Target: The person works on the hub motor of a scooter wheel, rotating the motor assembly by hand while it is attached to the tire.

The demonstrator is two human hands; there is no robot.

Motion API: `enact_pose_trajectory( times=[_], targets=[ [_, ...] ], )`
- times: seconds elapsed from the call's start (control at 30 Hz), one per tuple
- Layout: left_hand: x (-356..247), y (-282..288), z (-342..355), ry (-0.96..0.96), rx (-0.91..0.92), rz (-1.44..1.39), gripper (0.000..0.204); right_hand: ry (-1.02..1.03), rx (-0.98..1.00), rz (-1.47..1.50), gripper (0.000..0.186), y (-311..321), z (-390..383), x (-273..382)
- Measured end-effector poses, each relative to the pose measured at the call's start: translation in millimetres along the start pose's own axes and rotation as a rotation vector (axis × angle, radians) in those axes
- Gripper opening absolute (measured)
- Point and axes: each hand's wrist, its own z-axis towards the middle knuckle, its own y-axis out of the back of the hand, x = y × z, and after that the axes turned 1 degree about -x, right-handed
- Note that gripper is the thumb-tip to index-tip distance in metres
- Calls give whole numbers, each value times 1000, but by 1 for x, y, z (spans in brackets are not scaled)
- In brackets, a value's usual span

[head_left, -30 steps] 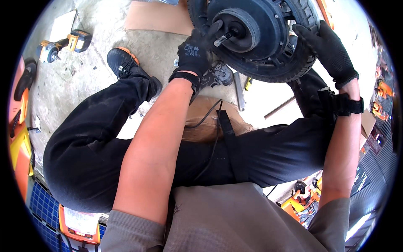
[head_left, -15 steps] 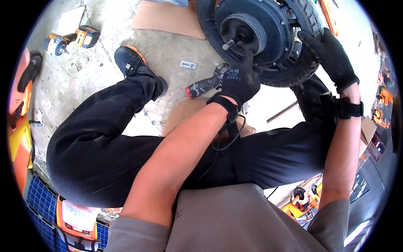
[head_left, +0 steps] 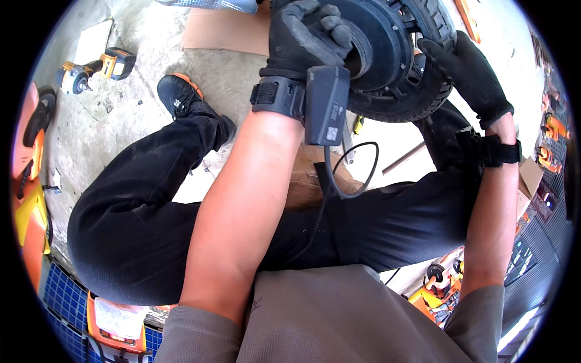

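A black wheel (head_left: 387, 54) with treaded tire and round hub fills the top centre. My left hand (head_left: 307, 39), in a black glove, is curled over the hub's middle, hiding the axle; what its fingers close on, I cannot make out. A boxy black device (head_left: 327, 106) at that wrist trails a looped cable. My right hand (head_left: 466, 78), also gloved, grips the tire's right side, fingers wrapped at the tread. Behind the wheel, the foot of my right leg is mostly hidden.
A yellow-black cordless power tool (head_left: 118, 63) lies upper left, near flat cardboard (head_left: 224, 33). Brown wrapped material (head_left: 308, 184) and a metal bar (head_left: 402, 157) lie between my legs. Orange-yellow equipment (head_left: 33, 224) and a blue grid (head_left: 63, 296) are left; a cardboard box (head_left: 531, 175) is right.
My left hand dipped to the hub's lower part, then rose and turned over onto its centre, bringing the wrist device into view. The right hand still holds the tire.
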Motion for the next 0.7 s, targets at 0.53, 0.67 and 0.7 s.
enact_pose_trajectory(
  times=[0.53,0.67,0.7],
  targets=[
    [-32,104,-27,-949,-759,2117,14,-141,39,-23,44,6,4,21],
    [54,106,-33,85,-688,2404,31,-236,82,1,56,10,-1,26],
    [77,101,-36,271,-555,2507,36,-236,67,30,55,11,-2,25]
  ],
)
